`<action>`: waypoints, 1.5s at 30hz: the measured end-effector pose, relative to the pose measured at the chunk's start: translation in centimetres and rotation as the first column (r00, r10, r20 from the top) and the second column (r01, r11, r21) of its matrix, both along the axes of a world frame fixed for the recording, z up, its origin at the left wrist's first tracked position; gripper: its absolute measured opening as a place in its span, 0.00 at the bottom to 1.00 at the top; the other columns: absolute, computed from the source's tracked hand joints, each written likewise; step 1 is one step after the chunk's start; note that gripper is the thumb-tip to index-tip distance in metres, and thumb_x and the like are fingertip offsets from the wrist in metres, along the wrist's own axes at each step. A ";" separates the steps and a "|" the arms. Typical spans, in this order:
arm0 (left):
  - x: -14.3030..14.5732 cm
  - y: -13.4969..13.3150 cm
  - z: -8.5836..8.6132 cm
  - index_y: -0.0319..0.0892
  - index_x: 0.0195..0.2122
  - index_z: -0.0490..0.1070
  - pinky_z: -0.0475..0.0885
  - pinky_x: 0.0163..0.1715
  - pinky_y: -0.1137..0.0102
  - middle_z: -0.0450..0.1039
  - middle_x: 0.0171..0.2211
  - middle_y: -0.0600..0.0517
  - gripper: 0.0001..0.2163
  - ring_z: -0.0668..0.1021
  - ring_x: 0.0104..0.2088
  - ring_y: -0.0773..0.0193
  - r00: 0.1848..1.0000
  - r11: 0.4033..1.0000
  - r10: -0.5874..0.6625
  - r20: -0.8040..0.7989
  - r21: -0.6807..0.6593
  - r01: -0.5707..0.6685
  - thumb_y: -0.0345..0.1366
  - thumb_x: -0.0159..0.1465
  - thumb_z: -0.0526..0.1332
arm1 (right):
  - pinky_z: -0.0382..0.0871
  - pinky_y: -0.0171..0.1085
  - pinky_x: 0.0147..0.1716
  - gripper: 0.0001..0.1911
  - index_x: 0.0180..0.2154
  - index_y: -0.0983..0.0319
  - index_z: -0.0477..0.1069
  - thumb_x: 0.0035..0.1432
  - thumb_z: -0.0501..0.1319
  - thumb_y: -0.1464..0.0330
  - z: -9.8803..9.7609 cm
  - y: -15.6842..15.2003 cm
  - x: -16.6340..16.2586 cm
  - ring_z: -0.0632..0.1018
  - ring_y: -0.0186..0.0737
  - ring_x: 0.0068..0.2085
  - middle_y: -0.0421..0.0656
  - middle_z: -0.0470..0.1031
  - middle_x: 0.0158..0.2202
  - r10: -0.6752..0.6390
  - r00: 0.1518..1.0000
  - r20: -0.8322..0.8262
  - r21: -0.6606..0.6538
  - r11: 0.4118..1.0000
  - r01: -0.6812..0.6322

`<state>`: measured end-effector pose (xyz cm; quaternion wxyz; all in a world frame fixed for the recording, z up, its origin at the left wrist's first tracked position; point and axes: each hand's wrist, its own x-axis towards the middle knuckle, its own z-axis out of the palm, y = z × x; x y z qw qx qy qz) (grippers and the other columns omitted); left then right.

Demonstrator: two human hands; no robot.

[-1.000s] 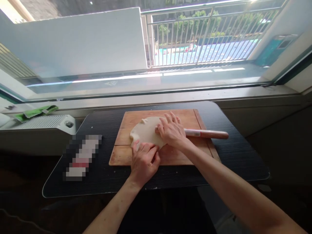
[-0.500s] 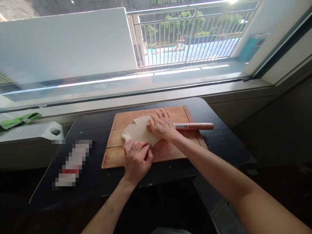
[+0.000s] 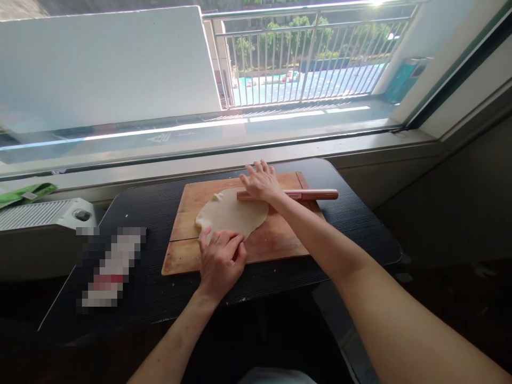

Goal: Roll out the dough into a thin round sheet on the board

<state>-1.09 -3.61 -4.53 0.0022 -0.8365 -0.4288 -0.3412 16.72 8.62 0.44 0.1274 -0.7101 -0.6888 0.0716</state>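
Observation:
A flattened sheet of pale dough point(image 3: 228, 210) lies on a wooden board point(image 3: 276, 242), with a small raised fold at its far left edge. My left hand point(image 3: 222, 258) holds the near edge of the dough, fingers bent over it. Across the far right part of the dough rests a wooden rolling pin point(image 3: 320, 194), its right end reaching past the board. My right hand point(image 3: 262, 181) lies palm down over the pin, fingers stretched out and spread beyond it. The palm hides part of the pin.
The board stands on a black table point(image 3: 148, 208). At its left lies a blurred, pale packet-like item point(image 3: 116, 266). A white radiator point(image 3: 44, 213) with a green cloth point(image 3: 28, 194) is on the left. Behind the table runs a window sill point(image 3: 224, 165).
My right hand has pushed forward, away from me, rolling the pin toward the far edge of the dough; its fingers are straighter. My left hand stays at the near edge. The view shifts slightly.

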 end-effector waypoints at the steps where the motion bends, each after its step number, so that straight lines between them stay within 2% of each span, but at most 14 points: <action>1: 0.0 0.0 0.0 0.43 0.40 0.78 0.55 0.62 0.50 0.80 0.38 0.51 0.09 0.78 0.41 0.57 1.000 1.000 0.000 -0.001 0.000 0.000 0.31 0.66 0.58 | 0.47 0.56 0.65 0.28 0.63 0.63 0.61 0.72 0.43 0.55 0.2 0.7 0.2 0.50 0.54 0.71 0.53 0.53 0.71 -0.029 0.999 -0.016 -0.037 0.999 0.029; 4: 0.0 0.0 0.0 0.43 0.41 0.78 0.55 0.62 0.50 0.80 0.38 0.51 0.09 0.78 0.41 0.57 1.000 1.000 -0.007 0.003 0.001 0.007 0.31 0.66 0.57 | 0.50 0.54 0.65 0.29 0.63 0.63 0.62 0.71 0.43 0.54 0.0 -0.7 -0.1 0.53 0.54 0.70 0.52 0.57 0.69 0.018 0.999 -0.033 -0.065 0.998 -0.020; 8: 0.0 0.0 -0.1 0.43 0.41 0.77 0.55 0.62 0.50 0.80 0.39 0.50 0.09 0.78 0.41 0.57 1.000 1.000 -0.020 0.000 0.017 0.020 0.31 0.67 0.57 | 0.46 0.51 0.67 0.27 0.62 0.60 0.63 0.70 0.46 0.54 -1.2 -4.5 -0.9 0.53 0.50 0.70 0.48 0.60 0.68 0.191 0.982 0.014 0.065 0.979 -0.191; 13: -0.1 0.1 -0.1 0.43 0.40 0.77 0.55 0.62 0.50 0.79 0.37 0.50 0.08 0.78 0.40 0.58 1.000 0.999 -0.013 -0.001 0.044 0.013 0.31 0.67 0.58 | 0.45 0.56 0.67 0.31 0.65 0.65 0.59 0.71 0.42 0.54 -0.1 0.4 -0.1 0.49 0.56 0.72 0.54 0.53 0.71 -0.041 0.999 -0.029 -0.072 0.997 0.039; 15: -0.1 0.0 -0.1 0.43 0.40 0.77 0.55 0.62 0.50 0.79 0.37 0.50 0.08 0.78 0.40 0.58 1.000 0.999 -0.013 -0.002 0.039 0.013 0.31 0.67 0.58 | 0.46 0.55 0.66 0.32 0.66 0.65 0.58 0.71 0.42 0.53 0.2 0.9 0.0 0.49 0.56 0.72 0.54 0.52 0.71 -0.061 0.997 -0.044 -0.106 0.993 0.056; 19: -0.1 0.0 -0.1 0.43 0.41 0.77 0.55 0.62 0.49 0.80 0.39 0.50 0.09 0.79 0.41 0.57 1.000 0.999 -0.017 -0.010 0.028 0.018 0.31 0.67 0.57 | 0.44 0.51 0.68 0.28 0.63 0.61 0.62 0.71 0.46 0.53 -0.9 -3.8 -1.0 0.48 0.51 0.72 0.50 0.55 0.70 0.150 0.989 0.006 0.035 0.988 -0.150; 21: -0.1 0.0 -0.1 0.44 0.41 0.78 0.55 0.63 0.49 0.80 0.39 0.50 0.09 0.79 0.41 0.57 1.000 1.000 -0.016 -0.020 0.023 0.017 0.32 0.66 0.57 | 0.41 0.51 0.68 0.27 0.64 0.59 0.62 0.71 0.46 0.55 -1.4 -5.1 -1.3 0.47 0.49 0.72 0.49 0.54 0.71 0.173 0.985 0.029 0.084 0.981 -0.175; 23: -0.2 0.0 -0.2 0.44 0.41 0.78 0.55 0.63 0.49 0.80 0.39 0.50 0.09 0.79 0.41 0.56 1.000 1.000 -0.006 -0.026 0.019 0.006 0.32 0.66 0.58 | 0.41 0.54 0.68 0.27 0.65 0.60 0.60 0.72 0.45 0.57 -1.4 -3.5 -0.9 0.47 0.50 0.72 0.50 0.53 0.71 0.114 0.993 0.016 0.073 0.991 -0.114; 28: -0.3 -0.4 0.4 0.45 0.40 0.78 0.53 0.64 0.48 0.80 0.39 0.50 0.10 0.79 0.42 0.57 0.999 0.999 0.011 -0.042 -0.043 -0.012 0.33 0.67 0.56 | 0.49 0.57 0.64 0.25 0.64 0.63 0.60 0.72 0.42 0.61 0.0 5.2 1.3 0.54 0.55 0.70 0.53 0.56 0.69 -0.096 0.994 -0.048 -0.045 0.995 0.094; 30: 0.0 0.0 1.1 0.45 0.40 0.78 0.52 0.64 0.47 0.80 0.39 0.50 0.10 0.79 0.43 0.56 0.998 0.996 0.040 -0.047 -0.083 -0.043 0.34 0.68 0.56 | 0.53 0.55 0.63 0.25 0.62 0.64 0.62 0.72 0.42 0.61 0.6 5.9 2.5 0.59 0.54 0.67 0.54 0.60 0.66 -0.121 0.991 -0.054 -0.025 0.993 0.120; 34: 1.5 2.3 2.1 0.44 0.40 0.79 0.56 0.63 0.47 0.80 0.42 0.47 0.13 0.79 0.46 0.53 0.992 0.986 0.107 -0.068 -0.118 -0.115 0.35 0.68 0.53 | 0.60 0.46 0.58 0.25 0.59 0.61 0.67 0.72 0.45 0.55 0.9 1.4 5.4 0.68 0.50 0.60 0.51 0.67 0.61 0.064 0.996 -0.065 0.015 0.998 -0.063; 37: 3.3 4.0 1.7 0.42 0.48 0.77 0.58 0.63 0.50 0.78 0.53 0.44 0.17 0.76 0.55 0.52 0.987 0.979 0.026 -0.160 -0.194 -0.057 0.36 0.69 0.50 | 0.60 0.43 0.58 0.23 0.55 0.60 0.71 0.68 0.54 0.54 0.4 -2.6 7.9 0.70 0.49 0.57 0.50 0.70 0.57 0.213 0.975 0.063 -0.002 0.977 -0.213; 42: 5.2 4.6 0.6 0.38 0.67 0.60 0.51 0.67 0.49 0.57 0.69 0.39 0.27 0.59 0.70 0.50 0.921 0.938 -0.110 -0.375 -0.345 -0.028 0.46 0.71 0.48 | 0.63 0.41 0.54 0.19 0.54 0.66 0.71 0.71 0.50 0.64 -0.3 -4.3 11.0 0.71 0.49 0.54 0.53 0.72 0.52 -0.017 0.979 0.204 0.023 1.000 0.012; 45: 4.4 4.8 1.4 0.41 0.65 0.64 0.52 0.66 0.50 0.59 0.68 0.41 0.26 0.60 0.69 0.52 0.916 0.906 -0.169 -0.363 -0.423 0.000 0.47 0.71 0.47 | 0.66 0.42 0.52 0.19 0.53 0.66 0.71 0.70 0.50 0.63 -0.4 -4.0 11.8 0.70 0.51 0.55 0.54 0.72 0.53 -0.098 0.973 0.208 0.019 0.995 0.096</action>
